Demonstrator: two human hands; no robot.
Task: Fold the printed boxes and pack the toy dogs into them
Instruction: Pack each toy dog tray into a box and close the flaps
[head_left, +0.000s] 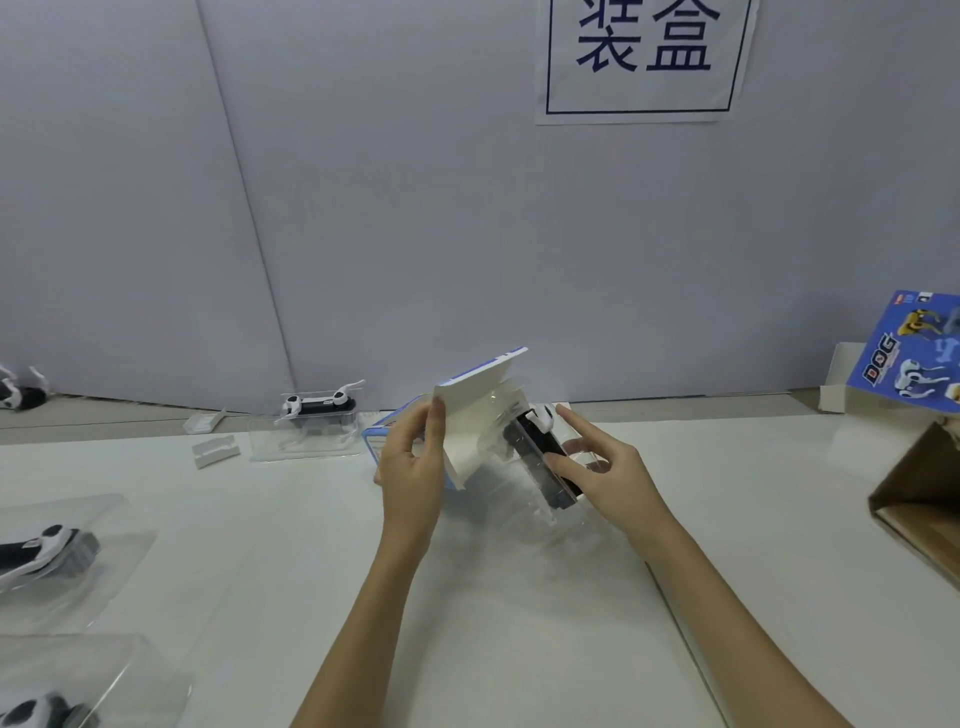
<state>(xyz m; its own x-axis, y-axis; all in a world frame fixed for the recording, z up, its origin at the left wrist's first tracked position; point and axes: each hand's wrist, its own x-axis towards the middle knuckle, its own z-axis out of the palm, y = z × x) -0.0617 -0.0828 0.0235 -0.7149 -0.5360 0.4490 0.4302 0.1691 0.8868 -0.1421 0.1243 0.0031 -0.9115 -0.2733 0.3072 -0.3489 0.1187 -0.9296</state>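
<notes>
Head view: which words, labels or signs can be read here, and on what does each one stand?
"装盒": large dark blue characters in a frame, on the white paper sign on the wall.
"DOG": on the blue printed box at the right edge.
Small marks along that box's top edge: too small to read.
Box held in the left hand: no text visible.
Toy dogs: no readable text.

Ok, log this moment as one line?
step: loading dog into box | left hand: holds printed box flap | right hand: pushes toy dog in | not closed
</notes>
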